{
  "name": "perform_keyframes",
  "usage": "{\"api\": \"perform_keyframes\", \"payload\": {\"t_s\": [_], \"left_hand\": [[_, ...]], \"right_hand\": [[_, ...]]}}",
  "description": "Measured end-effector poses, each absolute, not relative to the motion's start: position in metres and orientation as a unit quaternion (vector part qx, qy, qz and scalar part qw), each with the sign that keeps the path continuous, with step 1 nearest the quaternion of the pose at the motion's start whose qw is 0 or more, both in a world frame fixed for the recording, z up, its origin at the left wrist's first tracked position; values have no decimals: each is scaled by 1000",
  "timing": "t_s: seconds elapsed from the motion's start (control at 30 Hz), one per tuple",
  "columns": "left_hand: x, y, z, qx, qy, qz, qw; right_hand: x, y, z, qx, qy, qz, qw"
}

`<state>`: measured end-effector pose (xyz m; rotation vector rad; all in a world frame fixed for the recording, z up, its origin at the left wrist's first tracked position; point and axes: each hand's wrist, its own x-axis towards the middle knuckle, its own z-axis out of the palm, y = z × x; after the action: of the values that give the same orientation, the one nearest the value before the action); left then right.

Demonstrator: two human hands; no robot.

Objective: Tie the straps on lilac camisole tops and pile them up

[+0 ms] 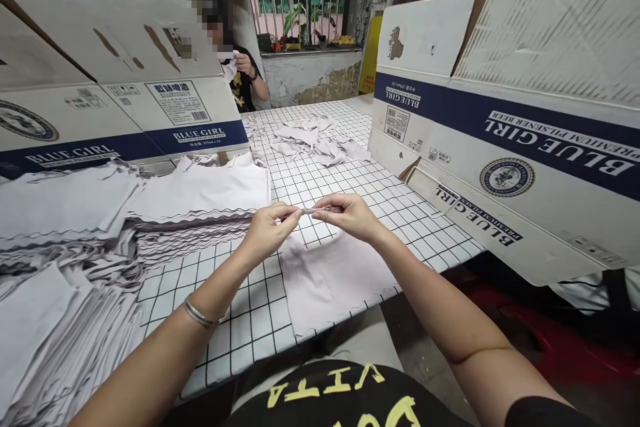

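Large printed white-and-navy corrugated beer cartons stand on both sides: one on the right, tipped so that its lettering reads upside down, and two on the left. Between them runs the table covered in a white cloth with a black grid, its near edge toward the wearer. A barred window with potted plants closes the far wall, and the room is dim.

Progress, judged from how things lie: the layered stacks of pale cut fabric pieces fill the left part of the table, and a loose scatter of small pale pieces lies farther back in the middle; which heap is finished and which is waiting cannot be told. A single flat pale fabric piece lies at the table's near edge, directly under the hands, apparently the one in work.

The left hand and right hand meet just above that piece, each pinching one end of a small thin pale strip between thumb and fingertips (its material is too small to make out). A metal bangle sits on the left wrist.

A second person's hand at the far end holds up a white piece.
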<state>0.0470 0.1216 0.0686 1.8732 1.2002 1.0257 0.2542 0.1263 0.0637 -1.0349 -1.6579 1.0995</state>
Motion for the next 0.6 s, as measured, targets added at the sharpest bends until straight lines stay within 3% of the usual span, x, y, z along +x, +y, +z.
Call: {"api": "perform_keyframes", "payload": {"t_s": [0.6], "left_hand": [[50, 119, 61, 643, 455, 457, 414]], "right_hand": [[237, 119, 52, -388, -637, 442, 498]]}}
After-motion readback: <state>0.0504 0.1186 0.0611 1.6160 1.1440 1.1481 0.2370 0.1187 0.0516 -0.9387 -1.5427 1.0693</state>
